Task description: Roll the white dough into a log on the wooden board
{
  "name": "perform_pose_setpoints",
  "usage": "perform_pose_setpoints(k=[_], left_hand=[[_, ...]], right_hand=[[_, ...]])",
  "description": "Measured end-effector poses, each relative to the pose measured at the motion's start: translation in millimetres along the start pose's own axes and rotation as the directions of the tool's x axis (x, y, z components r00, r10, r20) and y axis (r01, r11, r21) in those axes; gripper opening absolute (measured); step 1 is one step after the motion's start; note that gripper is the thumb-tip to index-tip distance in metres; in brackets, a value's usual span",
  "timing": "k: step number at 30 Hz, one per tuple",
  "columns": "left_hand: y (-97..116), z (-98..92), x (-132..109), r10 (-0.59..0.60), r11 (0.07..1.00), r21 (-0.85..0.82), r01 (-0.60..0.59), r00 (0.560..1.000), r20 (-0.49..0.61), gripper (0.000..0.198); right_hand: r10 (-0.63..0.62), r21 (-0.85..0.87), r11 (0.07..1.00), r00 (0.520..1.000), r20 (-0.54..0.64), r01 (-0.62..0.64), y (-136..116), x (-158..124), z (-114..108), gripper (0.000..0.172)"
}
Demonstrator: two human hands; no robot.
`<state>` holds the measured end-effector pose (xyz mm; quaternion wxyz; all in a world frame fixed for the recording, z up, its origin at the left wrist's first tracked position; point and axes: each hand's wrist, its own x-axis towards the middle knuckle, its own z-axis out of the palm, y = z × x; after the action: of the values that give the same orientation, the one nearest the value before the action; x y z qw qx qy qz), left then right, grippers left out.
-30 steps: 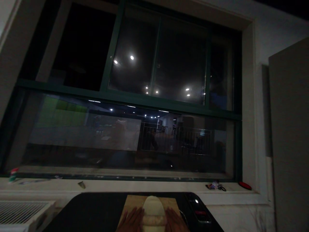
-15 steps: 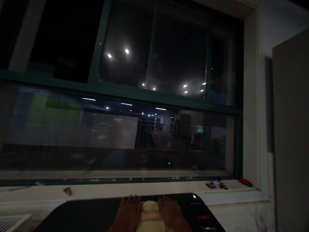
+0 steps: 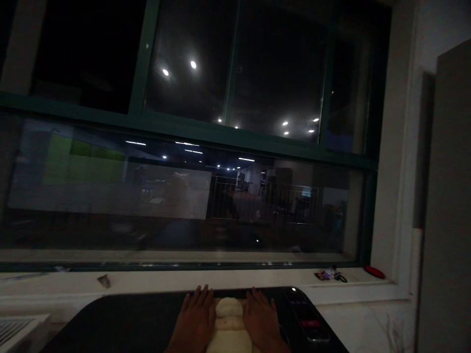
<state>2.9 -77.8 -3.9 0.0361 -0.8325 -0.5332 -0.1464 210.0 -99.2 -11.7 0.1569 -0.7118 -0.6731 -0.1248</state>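
Note:
A pale, rounded object (image 3: 228,308) with a crease across it lies on a black surface (image 3: 128,318) at the bottom centre. Flat beside its left edge is my left hand (image 3: 195,318), palm down, its fingers a little apart and pointing away from me. My right hand (image 3: 262,318) lies along the right edge in the same way, fingers spread. Both hands touch or nearly touch the pale object, whose near end runs out of the frame. What lies under my palms is hidden.
A phone-like dark panel (image 3: 307,318) lies right of my right hand. Behind, the windowsill (image 3: 221,279) holds small items (image 3: 331,274), a red oval object (image 3: 374,272) and a crumpled scrap (image 3: 104,281). A dark window rises beyond; a grey panel (image 3: 449,196) stands at right.
The view has shifted slightly, so the window sits a little higher. Both hands reach slightly higher in the frame, their fingers more clearly spread, still beside the pale object.

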Motion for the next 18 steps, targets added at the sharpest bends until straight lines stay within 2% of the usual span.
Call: perform_pose_setpoints(k=[5,8,11,14,18], left_hand=[[-0.1,2.4,-27.5,0.042,0.996,-0.080,-0.045,0.998,-0.037,0.053],[-2.6,4.7,-45.9,0.074,0.989,-0.127,-0.077,0.997,-0.031,0.055],[-3.8,0.6,-64.4,0.110,0.981,-0.161,-0.107,0.994,0.010,0.055],[-2.6,-8.7,-81.0,0.139,0.974,-0.188,-0.129,0.989,0.043,0.054],[1.0,-21.7,-100.5,0.148,0.975,-0.186,-0.125,0.982,0.117,0.052]], right_hand=[[-0.007,-0.020,1.000,1.000,-0.007,0.007,-7.7,-34.0,-16.0,0.050],[-0.013,-0.020,1.000,1.000,0.015,0.013,-4.3,-54.4,-13.6,0.049],[-0.039,0.004,0.999,0.999,-0.025,0.039,2.8,-70.3,0.8,0.049],[-0.034,0.017,0.999,0.995,-0.094,0.036,7.0,-82.1,24.5,0.047],[0.068,0.036,0.997,0.977,-0.203,-0.062,6.8,-95.6,59.2,0.046]])
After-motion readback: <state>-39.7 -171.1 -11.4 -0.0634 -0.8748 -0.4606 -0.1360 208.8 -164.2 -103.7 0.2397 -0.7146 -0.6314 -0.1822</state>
